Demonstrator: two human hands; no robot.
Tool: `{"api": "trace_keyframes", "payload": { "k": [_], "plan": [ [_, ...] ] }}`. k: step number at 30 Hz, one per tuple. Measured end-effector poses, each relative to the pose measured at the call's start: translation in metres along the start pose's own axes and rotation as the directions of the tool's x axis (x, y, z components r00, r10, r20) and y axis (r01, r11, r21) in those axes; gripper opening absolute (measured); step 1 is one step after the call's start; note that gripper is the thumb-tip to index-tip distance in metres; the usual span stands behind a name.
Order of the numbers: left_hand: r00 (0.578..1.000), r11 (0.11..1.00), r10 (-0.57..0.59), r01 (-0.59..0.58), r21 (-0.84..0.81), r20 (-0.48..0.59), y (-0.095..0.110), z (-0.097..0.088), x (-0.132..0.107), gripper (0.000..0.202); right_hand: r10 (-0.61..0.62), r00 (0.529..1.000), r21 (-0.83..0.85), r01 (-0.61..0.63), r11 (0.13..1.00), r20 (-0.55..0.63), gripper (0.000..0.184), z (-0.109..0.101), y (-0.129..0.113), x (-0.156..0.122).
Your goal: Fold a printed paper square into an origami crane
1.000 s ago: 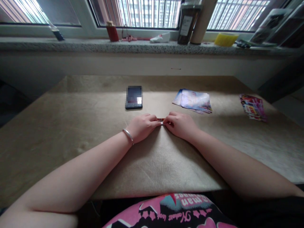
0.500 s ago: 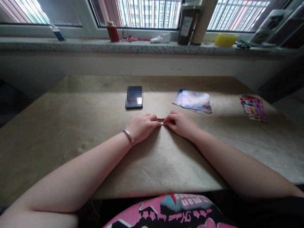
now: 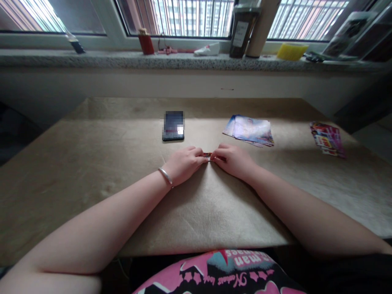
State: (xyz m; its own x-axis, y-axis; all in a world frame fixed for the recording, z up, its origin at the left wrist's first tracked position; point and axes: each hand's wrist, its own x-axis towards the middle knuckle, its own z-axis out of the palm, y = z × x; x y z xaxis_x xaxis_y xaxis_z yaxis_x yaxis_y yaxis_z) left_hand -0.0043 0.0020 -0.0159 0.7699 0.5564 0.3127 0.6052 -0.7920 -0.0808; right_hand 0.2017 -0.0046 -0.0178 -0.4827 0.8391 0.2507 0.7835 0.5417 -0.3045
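Note:
My left hand and my right hand rest side by side on the tan table cover, fingers curled. Between their fingertips they pinch a small folded piece of coloured paper, red and white, most of it hidden under the fingers. A silver bangle sits on my left wrist.
A dark phone lies just beyond my left hand. A fanned stack of printed cards lies beyond my right hand, another colourful stack at the far right. The windowsill behind carries a red cup, a dark jar, a yellow sponge.

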Motion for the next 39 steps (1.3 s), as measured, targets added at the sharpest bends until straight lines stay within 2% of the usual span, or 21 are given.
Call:
{"api": "trace_keyframes", "payload": {
  "k": [3,6,18,22,28,39],
  "plan": [
    [1.0,1.0,-0.004,0.004,0.001,-0.003,0.0,0.0,0.0,0.02,-0.069,0.997,-0.172,0.072,0.982,0.021,0.025,-0.004,-0.005,-0.003],
    [1.0,1.0,-0.005,0.004,0.007,0.007,0.0,0.0,0.0,0.02,-0.101,0.994,-0.228,0.107,0.968,0.04,0.027,-0.006,-0.007,-0.004],
    [1.0,1.0,0.005,-0.005,-0.01,0.029,0.0,-0.001,0.001,0.019,-0.048,0.998,-0.184,0.055,0.981,0.045,0.019,-0.006,-0.007,0.001],
    [0.998,1.0,-0.001,0.002,-0.028,0.061,0.001,-0.002,0.003,0.02,-0.096,0.994,-0.227,0.106,0.968,0.057,0.02,-0.007,-0.008,0.0],
    [0.998,0.999,0.015,-0.013,-0.037,0.056,0.001,-0.003,0.002,0.019,-0.177,0.981,-0.261,0.192,0.946,0.079,0.024,-0.007,-0.006,-0.002],
    [0.994,0.999,0.0,-0.004,0.037,0.109,-0.001,-0.01,0.002,0.019,-0.105,0.99,-0.221,0.124,0.967,0.093,0.024,-0.012,-0.004,-0.001]
  ]
}}
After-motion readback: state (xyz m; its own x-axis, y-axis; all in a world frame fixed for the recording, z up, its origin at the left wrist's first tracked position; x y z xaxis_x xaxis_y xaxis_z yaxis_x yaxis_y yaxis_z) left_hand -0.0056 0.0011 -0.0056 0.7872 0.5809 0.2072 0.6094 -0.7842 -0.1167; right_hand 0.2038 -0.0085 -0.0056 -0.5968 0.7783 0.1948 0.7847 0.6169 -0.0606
